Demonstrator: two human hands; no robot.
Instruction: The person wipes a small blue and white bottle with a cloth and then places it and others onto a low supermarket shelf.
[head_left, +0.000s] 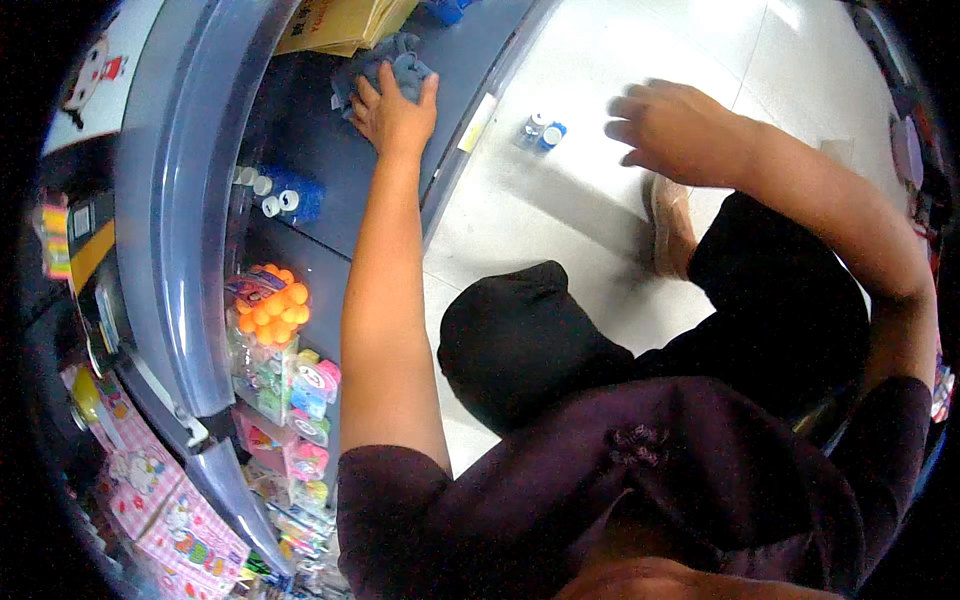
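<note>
My left hand (397, 112) presses a crumpled grey-blue cloth (409, 69) onto the dark shelf (330, 150), its fingers spread over the cloth. Yellow-brown paper envelopes (337, 26) lie just beyond the cloth. My right hand (667, 135) is raised over the pale floor, somewhat blurred, fingers apart, with nothing seen in it. To its left, two small bottles (544, 133), one clear and one blue, stand on the floor. Several blue bottles with white caps (289, 199) are on the shelf, to the left of my left forearm.
A net of orange balls (274, 304) and packs of colourful small goods (311, 390) lie on the nearer shelf part. A clear curved plastic strip (180, 225) runs along the left. The shelf edge (457, 142) borders the tiled floor (600, 45). My knees are bent below me.
</note>
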